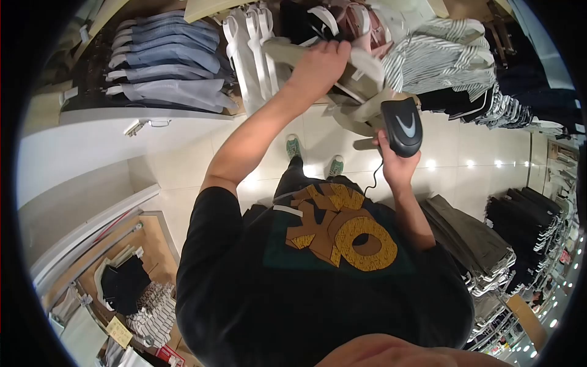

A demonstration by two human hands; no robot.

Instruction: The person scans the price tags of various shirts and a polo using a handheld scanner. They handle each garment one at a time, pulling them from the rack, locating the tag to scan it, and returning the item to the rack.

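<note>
My right hand [398,165] is closed around the handle of a black barcode scanner [402,129] with a grey curved mark on its head. A thin dark cord hangs from it towards my body. My left hand [321,66] reaches forward to the rail, its fingers closed on a beige-olive garment [365,74] that has a pale label inside. The fingertips are partly hidden, so their exact hold is not visible. Below the garment, more beige cloth [358,116] hangs close to the scanner.
Blue shirts [171,52] and white garments [247,52] hang left of my left hand, striped shirts [440,58] to its right. Folded-over trousers [468,235] hang on a rack by my right elbow. A white counter [110,144] stands at left. Pale tiles [257,134] cover the floor.
</note>
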